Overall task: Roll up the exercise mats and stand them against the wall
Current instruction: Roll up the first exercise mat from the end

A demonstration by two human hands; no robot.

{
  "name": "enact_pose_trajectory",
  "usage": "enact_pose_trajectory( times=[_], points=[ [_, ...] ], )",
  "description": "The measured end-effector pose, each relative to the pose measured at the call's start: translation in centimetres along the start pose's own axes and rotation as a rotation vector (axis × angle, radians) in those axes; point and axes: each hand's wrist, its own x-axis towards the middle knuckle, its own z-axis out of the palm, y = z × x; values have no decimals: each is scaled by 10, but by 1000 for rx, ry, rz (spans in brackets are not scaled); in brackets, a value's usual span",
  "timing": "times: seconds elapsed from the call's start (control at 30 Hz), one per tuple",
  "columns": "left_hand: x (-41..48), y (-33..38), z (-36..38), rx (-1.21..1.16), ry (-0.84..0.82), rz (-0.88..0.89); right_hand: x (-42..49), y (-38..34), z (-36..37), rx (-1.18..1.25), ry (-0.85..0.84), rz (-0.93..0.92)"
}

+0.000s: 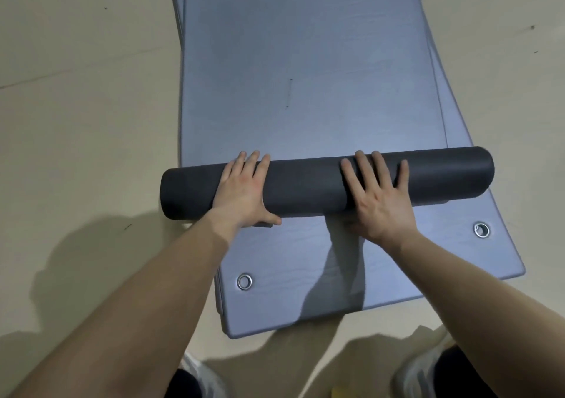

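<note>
Across the near end of the stacked exercise mats, I see the dark roll of the top mat lying crosswise, with most of that mat flat beyond it and the lower mat, the one with the metal eyelet, exposed in front of it. My left hand and right hand both lie flat over the roll, fingers nearly straight and spread, pressing down rather than clasping; nothing is held in either. The main risk, as I judge it, is a crooked roll: it already sits slightly askew, its left end hanging past the mat edge over the floor, so pushing on from here could make the layers spiral sideways into a cone that will not stand on end. Both hands also sit toward the left and middle, leaving the right end unpressed, which could let it wind looser. Since my palms only press, lifting them to reposition could let the foam spring open. Friction might also drag the lower mat along. No wall is in view, so standing anything up is some way off.
</note>
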Motion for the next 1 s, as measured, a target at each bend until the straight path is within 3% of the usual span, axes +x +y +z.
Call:
enact_pose_trajectory(
  times=[0.13, 0.2, 0.3, 0.5, 0.57, 0.67, 0.73, 0.87, 0.93, 1.0],
  points=[
    [2, -3, 6, 109, 191, 103, 39, 12, 1, -13, 73, -12],
    [5, -1, -1, 102, 207, 108, 49, 17, -9, -9, 28, -30],
    [-1, 4, -22, 5, 61, 84, 41, 18, -30, 31, -138, -63],
    [-50, 25, -22, -139, -459, 121, -30, 12, -42, 197, -522, -94],
    [-44, 25, -28, -163, -539, 117, -48, 8, -36, 208, -493, -17],
    [-31, 21, -41, -255, -632, 109, -77, -3, -26, 151, -271, 97],
    [-37, 22, -41, -215, -548, 88, -81, -4, -28, 161, -248, 119],
    [-90, 36, -11, -66, 218, -92, -31, 23, -56, 320, -456, 85],
    [-101, 47, 4, 16, 188, -81, -7, 35, -64, 418, -523, 78],
    [-79, 46, 9, 68, 32, -68, -3, 37, -58, 395, -341, 81]
  ],
)
